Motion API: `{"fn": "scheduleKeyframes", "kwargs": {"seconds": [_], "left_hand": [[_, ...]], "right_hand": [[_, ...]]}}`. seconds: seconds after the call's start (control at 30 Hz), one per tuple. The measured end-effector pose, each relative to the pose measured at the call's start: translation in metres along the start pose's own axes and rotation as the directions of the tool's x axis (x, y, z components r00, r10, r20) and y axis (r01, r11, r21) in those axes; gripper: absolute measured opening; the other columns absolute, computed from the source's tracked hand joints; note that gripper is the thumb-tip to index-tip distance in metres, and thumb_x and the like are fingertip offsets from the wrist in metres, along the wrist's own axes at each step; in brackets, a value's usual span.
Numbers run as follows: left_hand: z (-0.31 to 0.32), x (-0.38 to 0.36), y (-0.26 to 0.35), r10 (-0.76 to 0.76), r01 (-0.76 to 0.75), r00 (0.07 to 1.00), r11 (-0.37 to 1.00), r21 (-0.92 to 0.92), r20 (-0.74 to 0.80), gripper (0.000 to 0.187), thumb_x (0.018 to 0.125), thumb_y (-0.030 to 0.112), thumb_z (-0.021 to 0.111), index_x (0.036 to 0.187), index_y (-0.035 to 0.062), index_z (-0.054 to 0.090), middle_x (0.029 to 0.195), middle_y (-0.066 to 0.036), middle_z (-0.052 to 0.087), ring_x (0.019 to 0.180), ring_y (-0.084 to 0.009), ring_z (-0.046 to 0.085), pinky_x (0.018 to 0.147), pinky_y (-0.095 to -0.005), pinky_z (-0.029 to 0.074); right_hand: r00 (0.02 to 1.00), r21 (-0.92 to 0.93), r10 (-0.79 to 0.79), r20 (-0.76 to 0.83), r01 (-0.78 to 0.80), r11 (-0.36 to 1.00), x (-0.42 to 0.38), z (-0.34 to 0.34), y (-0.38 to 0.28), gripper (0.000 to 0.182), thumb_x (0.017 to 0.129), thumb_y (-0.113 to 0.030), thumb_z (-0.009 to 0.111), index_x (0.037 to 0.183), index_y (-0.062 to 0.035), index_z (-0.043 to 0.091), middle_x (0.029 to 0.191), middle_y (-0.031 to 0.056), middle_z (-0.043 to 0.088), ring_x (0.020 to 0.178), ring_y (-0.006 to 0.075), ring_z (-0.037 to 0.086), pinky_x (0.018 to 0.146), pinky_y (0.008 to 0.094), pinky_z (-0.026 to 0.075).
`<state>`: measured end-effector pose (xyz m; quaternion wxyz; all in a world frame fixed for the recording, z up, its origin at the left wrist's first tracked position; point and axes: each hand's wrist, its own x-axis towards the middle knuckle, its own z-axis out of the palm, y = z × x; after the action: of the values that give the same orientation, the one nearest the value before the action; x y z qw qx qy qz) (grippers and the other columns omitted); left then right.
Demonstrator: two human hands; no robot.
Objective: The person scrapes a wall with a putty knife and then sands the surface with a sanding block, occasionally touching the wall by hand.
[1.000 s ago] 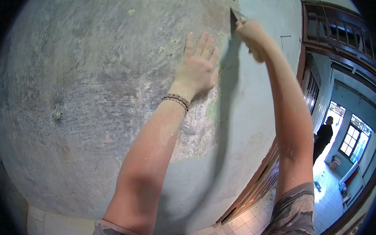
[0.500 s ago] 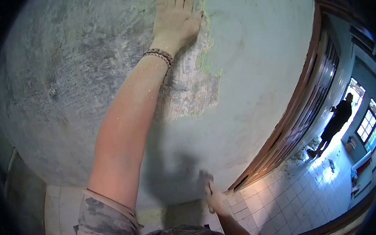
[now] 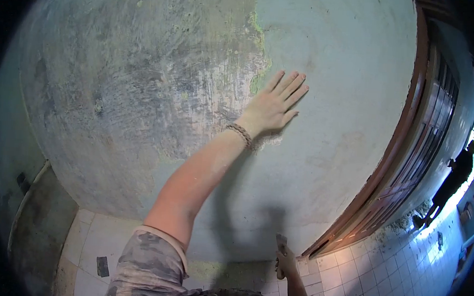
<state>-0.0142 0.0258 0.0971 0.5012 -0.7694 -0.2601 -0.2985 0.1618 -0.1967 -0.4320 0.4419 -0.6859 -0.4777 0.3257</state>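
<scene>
My left hand (image 3: 271, 108) lies flat against the wall with its fingers spread, at the edge where scraped grey plaster (image 3: 170, 85) meets pale green paint (image 3: 335, 110). A braided bracelet (image 3: 240, 133) circles that wrist. Low at the right, my right hand (image 3: 286, 263) is wrapped round the handle of a scraper (image 3: 281, 243), whose flat blade points up and is held away from the painted surface.
A brown wooden door frame (image 3: 377, 182) with slatted panels stands at the right. Beyond it a person (image 3: 454, 181) stands on the tiled floor (image 3: 348, 266). A small dark piece (image 3: 102, 266) lies on tiles at the lower left.
My left hand has moved down and right across the wall, from the scraped area to the paint edge. The view has shifted, and the right hand with the scraper appears farther right.
</scene>
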Motion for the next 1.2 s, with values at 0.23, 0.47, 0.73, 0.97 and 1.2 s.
{"fn": "scheduleKeyframes", "kwargs": {"seconds": [0.23, 0.47, 0.73, 0.97, 1.2], "left_hand": [[-0.033, 0.026, -0.087, -0.146, 0.142, 0.974, 0.989, -0.037, -0.173, 0.062, 0.100, 0.051, 0.040, 0.155, 0.0221, 0.031, 0.162, -0.006, 0.025, 0.151, -0.0253, 0.018, 0.124, -0.0473, 0.004], [-0.057, -0.059, -0.003, 0.522, -0.402, 0.852, 0.701, -0.589, 0.038, 0.072, 0.074, 0.016, 0.066, 0.143, 0.0109, 0.046, 0.152, -0.018, 0.038, 0.147, -0.0304, 0.029, 0.122, -0.0561, 0.014], [-0.049, -0.150, 0.013, 0.485, -0.326, 0.870, 0.439, -0.837, -0.085, 0.043, 0.077, 0.010, 0.064, 0.120, 0.0099, 0.062, 0.121, -0.011, 0.063, 0.126, -0.0285, 0.053, 0.114, -0.0457, 0.035], [-0.067, -0.201, -0.058, 0.142, 0.006, 0.990, 0.065, -0.998, 0.016, 0.033, 0.077, 0.001, 0.058, 0.108, 0.0059, 0.067, 0.105, -0.014, 0.068, 0.104, -0.0334, 0.064, 0.094, -0.0437, 0.049], [-0.072, -0.237, -0.065, 0.069, 0.056, 0.995, 0.226, -0.972, 0.074, 0.028, 0.077, 0.001, 0.062, 0.104, 0.0068, 0.066, 0.097, -0.013, 0.068, 0.098, -0.0337, 0.064, 0.090, -0.0434, 0.049]], "right_hand": [[0.917, 0.681, 0.295, 0.269, -0.397, 0.615, -0.053, -0.027, -0.089, 0.023, 0.096, -0.013, 0.056, 0.116, -0.0005, 0.057, 0.089, 0.0089, 0.060, 0.068, 0.0175, 0.059, 0.059, 0.0309, 0.052], [0.967, 0.894, 0.060, 0.249, -0.253, 0.370, -0.052, -0.059, -0.241, 0.039, 0.093, -0.013, 0.050, 0.130, 0.0018, 0.053, 0.099, 0.0125, 0.063, 0.081, 0.0233, 0.062, 0.070, 0.0306, 0.053], [0.949, 0.778, -0.077, 0.306, -0.202, 0.595, -0.062, -0.028, -0.399, 0.050, 0.091, -0.004, 0.048, 0.141, 0.0018, 0.046, 0.112, 0.0098, 0.060, 0.097, 0.0228, 0.061, 0.078, 0.0312, 0.050], [0.682, 0.916, -0.612, 0.401, -0.292, 0.275, -0.054, 0.010, -0.431, 0.059, 0.083, 0.006, 0.057, 0.141, -0.0013, 0.049, 0.114, 0.0070, 0.061, 0.102, 0.0200, 0.061, 0.088, 0.0330, 0.048], [0.771, 0.908, -0.518, 0.370, -0.183, 0.376, -0.047, 0.046, -0.444, 0.052, 0.086, 0.001, 0.063, 0.137, -0.0001, 0.052, 0.107, 0.0072, 0.062, 0.096, 0.0192, 0.062, 0.082, 0.0324, 0.049]]}}
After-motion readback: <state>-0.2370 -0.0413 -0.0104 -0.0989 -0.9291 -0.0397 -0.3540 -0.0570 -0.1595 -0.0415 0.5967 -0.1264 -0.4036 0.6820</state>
